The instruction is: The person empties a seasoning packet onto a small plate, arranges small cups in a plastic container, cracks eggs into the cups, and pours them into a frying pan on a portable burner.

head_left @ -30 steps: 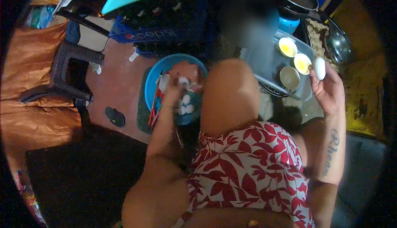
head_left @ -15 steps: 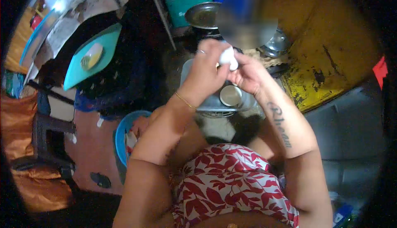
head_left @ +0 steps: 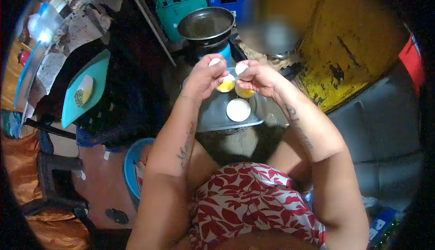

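White eggshell pieces are in both hands, held apart over a clear plastic tray (head_left: 213, 114). My left hand (head_left: 207, 75) grips one shell piece (head_left: 215, 62) at its fingertips. In my right hand (head_left: 259, 77) is another shell piece (head_left: 242, 69). Just below and between the hands is a small cup (head_left: 225, 84) with yellow yolk in it. A second cup with yellow contents (head_left: 245, 91) sits partly under my right hand. Nearer to me on the tray stands a pale round cup (head_left: 238, 110).
A dark pan (head_left: 206, 23) rests on a stove behind the tray. Green (head_left: 181, 12) and blue (head_left: 229, 2) crates stand farther back. A turquoise tray (head_left: 86, 91) with a bowl is at left, a blue basin (head_left: 133, 166) lower left, a worn yellow surface (head_left: 353, 55) at right.
My hands have moved apart, and the white egg between them is now in separate shell pieces. Yellow yolk shows in the cups below. The view has shifted.
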### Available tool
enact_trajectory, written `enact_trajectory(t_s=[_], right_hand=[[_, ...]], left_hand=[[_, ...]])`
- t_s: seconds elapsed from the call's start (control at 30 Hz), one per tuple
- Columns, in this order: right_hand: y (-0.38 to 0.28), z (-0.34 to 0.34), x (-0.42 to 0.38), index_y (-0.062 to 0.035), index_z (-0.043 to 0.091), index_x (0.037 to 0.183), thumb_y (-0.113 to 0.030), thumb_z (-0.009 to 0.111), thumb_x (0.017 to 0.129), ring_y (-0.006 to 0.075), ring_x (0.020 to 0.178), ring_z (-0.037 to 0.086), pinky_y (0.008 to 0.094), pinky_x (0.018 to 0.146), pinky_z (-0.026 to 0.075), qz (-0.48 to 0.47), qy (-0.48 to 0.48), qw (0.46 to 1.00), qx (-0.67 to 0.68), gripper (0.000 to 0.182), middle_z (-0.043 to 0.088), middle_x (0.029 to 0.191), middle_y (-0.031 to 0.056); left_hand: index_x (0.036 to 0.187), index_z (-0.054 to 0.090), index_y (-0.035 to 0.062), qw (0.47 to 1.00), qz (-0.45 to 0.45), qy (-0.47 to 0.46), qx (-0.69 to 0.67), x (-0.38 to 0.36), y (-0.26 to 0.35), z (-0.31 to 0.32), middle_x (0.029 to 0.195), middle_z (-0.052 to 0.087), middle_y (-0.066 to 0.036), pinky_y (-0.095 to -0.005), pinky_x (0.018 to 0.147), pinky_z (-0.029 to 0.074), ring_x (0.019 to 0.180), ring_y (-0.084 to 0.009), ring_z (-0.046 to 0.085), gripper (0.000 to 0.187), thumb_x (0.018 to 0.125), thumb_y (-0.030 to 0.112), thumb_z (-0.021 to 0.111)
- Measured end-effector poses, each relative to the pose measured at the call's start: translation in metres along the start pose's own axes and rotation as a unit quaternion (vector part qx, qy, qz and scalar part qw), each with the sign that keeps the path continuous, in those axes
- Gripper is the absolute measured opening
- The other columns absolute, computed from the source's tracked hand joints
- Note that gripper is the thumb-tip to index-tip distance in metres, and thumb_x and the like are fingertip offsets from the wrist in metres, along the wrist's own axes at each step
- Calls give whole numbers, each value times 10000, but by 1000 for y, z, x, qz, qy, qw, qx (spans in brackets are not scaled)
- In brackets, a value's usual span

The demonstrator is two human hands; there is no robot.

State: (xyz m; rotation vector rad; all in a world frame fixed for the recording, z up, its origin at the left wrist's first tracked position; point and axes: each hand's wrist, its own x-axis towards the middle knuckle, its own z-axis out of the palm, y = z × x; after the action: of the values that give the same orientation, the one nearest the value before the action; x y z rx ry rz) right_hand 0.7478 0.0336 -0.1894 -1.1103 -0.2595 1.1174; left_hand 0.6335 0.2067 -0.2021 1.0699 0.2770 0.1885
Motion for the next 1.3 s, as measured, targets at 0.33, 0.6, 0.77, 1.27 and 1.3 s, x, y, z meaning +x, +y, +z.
enact_trajectory(t_s=[0.33, 0.6, 0.77, 1.27, 1.3], right_hand=[[107, -45, 32, -67, 541, 1162, -94, 767, 663, 269, 899, 646, 356, 812, 504, -66, 117, 808, -574, 548, 668, 916, 158], [128, -51, 25, -81, 562, 1051, -149, 781, 684, 325, 885, 660, 387, 780, 521, -64, 154, 791, -588, 433, 674, 921, 175], [130, -42, 16, -64, 554, 1040, -165, 708, 760, 382, 944, 645, 447, 799, 511, -57, 145, 769, -620, 336, 670, 952, 215], [130, -54, 26, -47, 592, 1001, -51, 558, 795, 397, 927, 621, 460, 852, 498, -238, 67, 643, -725, 209, 645, 958, 216], [128, -56, 27, -47, 592, 1001, -51, 558, 795, 397, 927, 621, 460, 852, 498, -237, 67, 644, -724, 209, 645, 958, 216]], left_hand=[[1029, 686, 89, 788, 5, -67, 612, 10, -95, -28, 972, 696, -172, -376, 832, 516, 920, -296, 669, 381, 694, 238, 792], [1027, 693, 93, 782, 45, -90, 615, 9, -118, -30, 932, 699, -156, -387, 815, 522, 884, -306, 677, 347, 699, 190, 749], [1032, 688, 79, 743, 99, -80, 657, 3, -123, -26, 951, 691, -170, -407, 820, 520, 887, -344, 662, 335, 716, 189, 704], [968, 654, 98, 613, 123, -8, 781, -7, -110, -6, 992, 665, -140, -444, 820, 519, 945, -341, 637, 225, 747, 139, 643], [968, 654, 98, 613, 122, -9, 781, -8, -108, -5, 992, 665, -140, -444, 820, 519, 945, -341, 637, 225, 747, 139, 643]])
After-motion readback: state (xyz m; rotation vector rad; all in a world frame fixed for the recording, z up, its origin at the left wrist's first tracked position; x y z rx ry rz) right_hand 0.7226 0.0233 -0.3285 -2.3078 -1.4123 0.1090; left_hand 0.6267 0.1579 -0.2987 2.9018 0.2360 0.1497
